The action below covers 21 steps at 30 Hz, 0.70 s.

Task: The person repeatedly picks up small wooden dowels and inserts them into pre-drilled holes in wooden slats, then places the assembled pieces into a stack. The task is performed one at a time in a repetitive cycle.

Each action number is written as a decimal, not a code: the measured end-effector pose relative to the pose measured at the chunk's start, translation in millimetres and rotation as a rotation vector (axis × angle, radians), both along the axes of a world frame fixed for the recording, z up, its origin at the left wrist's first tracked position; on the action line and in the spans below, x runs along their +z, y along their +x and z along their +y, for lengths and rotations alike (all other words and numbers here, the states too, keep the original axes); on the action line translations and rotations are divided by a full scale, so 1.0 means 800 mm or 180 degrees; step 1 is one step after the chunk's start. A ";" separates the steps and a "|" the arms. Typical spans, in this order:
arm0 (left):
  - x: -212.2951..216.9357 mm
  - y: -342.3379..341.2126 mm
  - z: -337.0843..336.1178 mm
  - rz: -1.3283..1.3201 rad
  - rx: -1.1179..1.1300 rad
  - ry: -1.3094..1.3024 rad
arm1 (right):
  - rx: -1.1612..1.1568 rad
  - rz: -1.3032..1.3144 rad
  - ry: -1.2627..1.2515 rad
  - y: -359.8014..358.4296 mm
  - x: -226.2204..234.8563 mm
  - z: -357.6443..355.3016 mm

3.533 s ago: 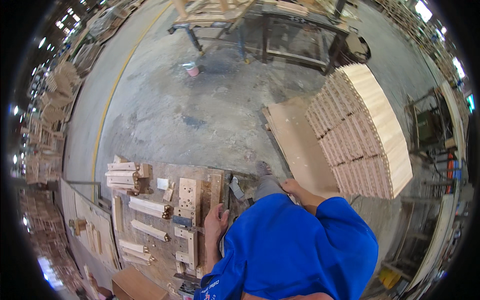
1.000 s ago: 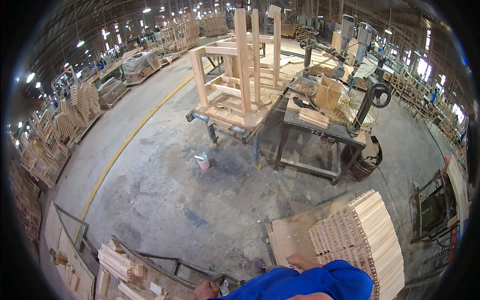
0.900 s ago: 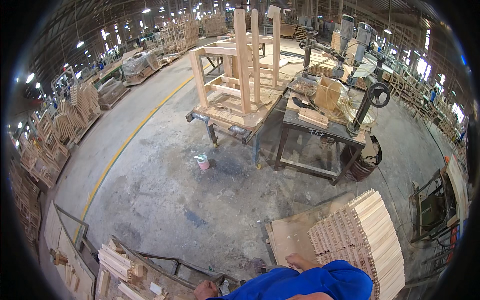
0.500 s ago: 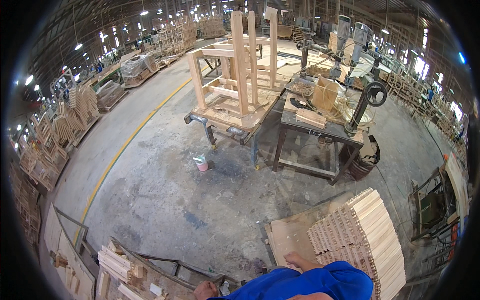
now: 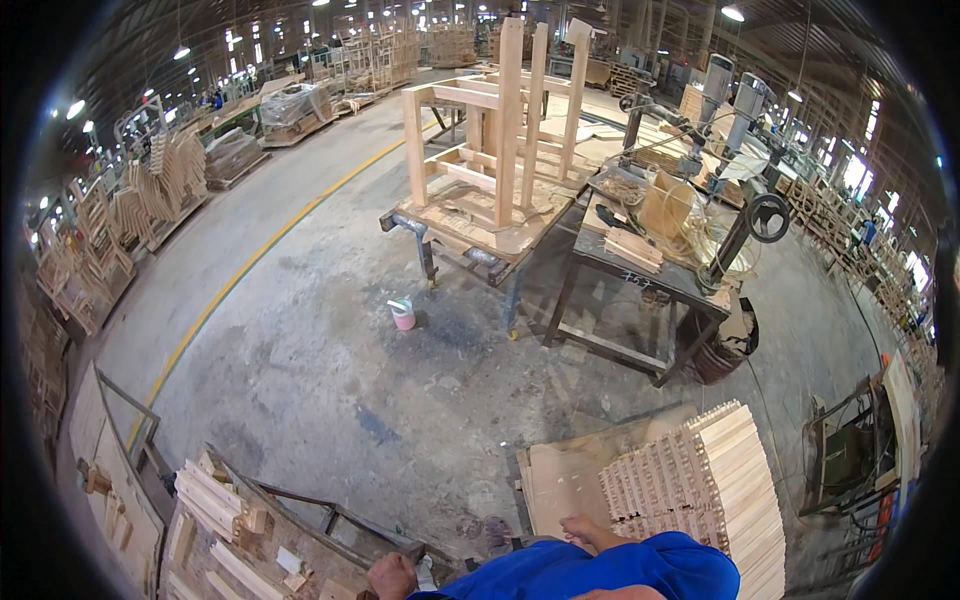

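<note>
My left hand is closed at the near right edge of a low wooden bench. Beside it is a small whitish scrap, and I cannot tell whether the two touch. In front of my body, the curled fingers of my right hand appear above a flat brown board. Nothing shows sticking out of either hand; their insides are hidden. Right of that hand stands a large stack of pale wooden strips. Several cut wood pieces lie on the bench.
A wooden chair-like frame stands on a worktable ahead. Right of it are a dark metal table with strips and a machine with a handwheel. A pink-and-white bucket sits on the floor. Wooden parts line both sides.
My view has turned slightly left, so the far tables and frame sit further right in the picture. My left hand shows slightly further left and higher; both hands stay closed.
</note>
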<state>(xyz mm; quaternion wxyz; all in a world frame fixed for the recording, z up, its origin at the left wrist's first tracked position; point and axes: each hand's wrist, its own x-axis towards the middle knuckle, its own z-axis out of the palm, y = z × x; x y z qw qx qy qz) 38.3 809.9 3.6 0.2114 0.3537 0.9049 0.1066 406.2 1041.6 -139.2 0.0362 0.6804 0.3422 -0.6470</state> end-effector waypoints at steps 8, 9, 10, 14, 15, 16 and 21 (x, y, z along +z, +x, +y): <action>-0.007 -0.003 -0.004 0.0354 -0.0094 0.0300 | 0.0367 -0.0092 0.0069 -0.028 0.002 0.015; -0.010 -0.002 -0.002 0.0392 -0.0104 0.0297 | 0.0370 -0.0104 0.0067 -0.029 0.004 0.016; -0.014 -0.005 -0.002 0.0560 -0.0183 0.0357 | 0.0388 -0.0099 0.0063 -0.032 0.005 0.017; -0.030 -0.013 -0.003 0.0696 -0.0182 0.0498 | 0.0439 -0.0091 0.0079 -0.038 0.009 0.025; -0.031 -0.015 -0.002 0.0612 -0.0132 0.0478 | 0.0464 -0.0103 0.0049 -0.039 0.009 0.024; -0.032 -0.016 -0.001 0.0611 -0.0146 0.0491 | 0.0490 -0.0113 0.0020 -0.039 0.008 0.023; -0.037 -0.019 -0.002 0.0505 -0.0155 0.0455 | 0.0566 -0.0171 0.0023 -0.045 0.009 0.028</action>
